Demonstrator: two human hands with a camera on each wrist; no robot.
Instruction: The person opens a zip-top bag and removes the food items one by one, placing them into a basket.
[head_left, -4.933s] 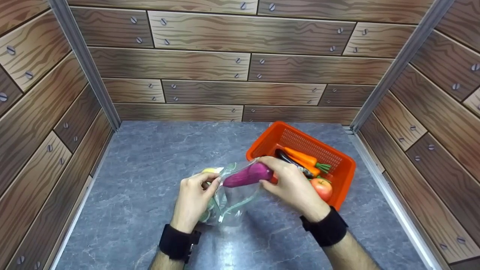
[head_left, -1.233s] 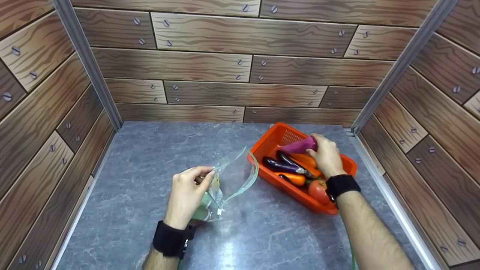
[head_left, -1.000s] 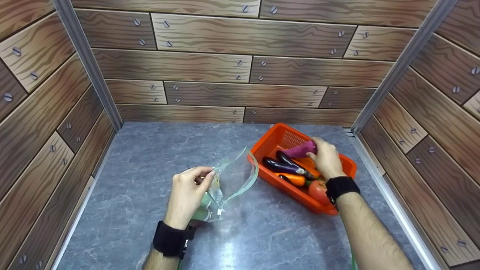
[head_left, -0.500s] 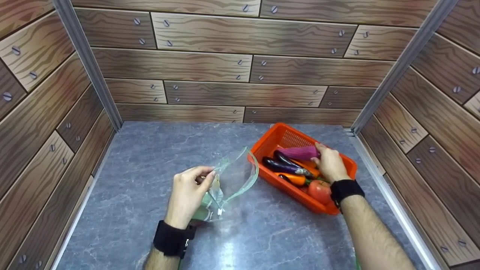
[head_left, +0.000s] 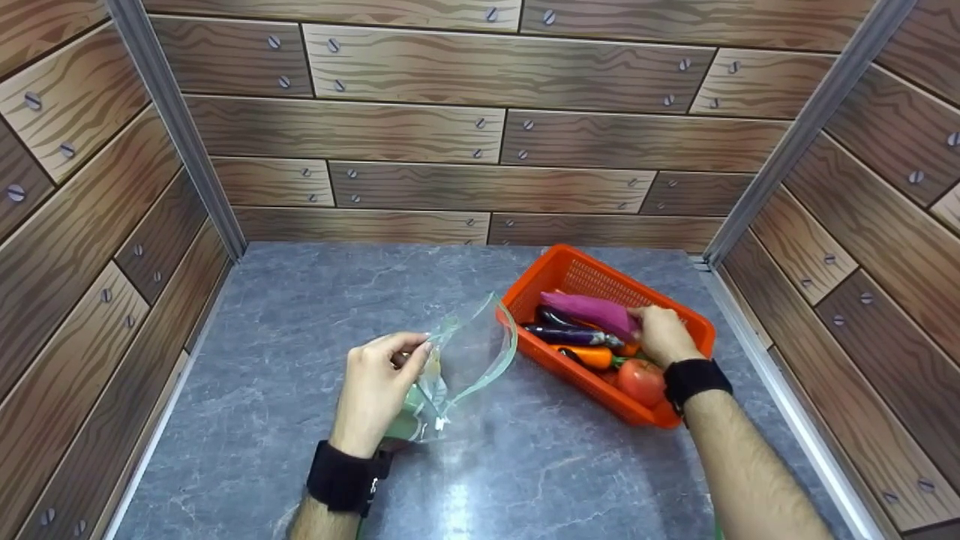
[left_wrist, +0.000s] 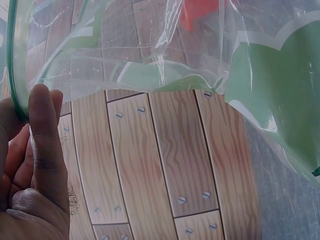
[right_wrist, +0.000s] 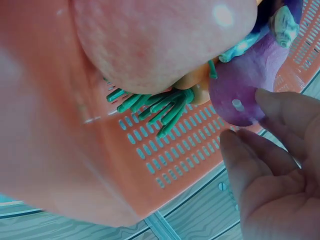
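Observation:
In the head view my left hand [head_left: 382, 382] pinches the rim of a clear zip bag [head_left: 480, 352] with green print, and its mouth gapes toward the basket. The left wrist view shows the thumb and fingers at the bag's green zip strip [left_wrist: 14, 65]. My right hand [head_left: 664, 337] reaches into the orange basket [head_left: 615, 274] and holds the thick end of a purple sweet potato [head_left: 589, 309]. Up close, the sweet potato [right_wrist: 240, 95] has a pale spot by the thumb tip. Dark eggplants [head_left: 570, 334] lie beside and partly under it.
An orange carrot [head_left: 592, 357] and a red apple [head_left: 641, 381] lie in the basket's near part. Green carrot tops [right_wrist: 160, 105] show in the right wrist view. Wood-patterned walls [head_left: 420, 135] enclose the grey tabletop [head_left: 322, 292] at the back and sides.
The sweet potato went from the bag's mouth back to the basket with my right hand. It has since come lower and turned, lying across the eggplants. My left hand stays on the bag.

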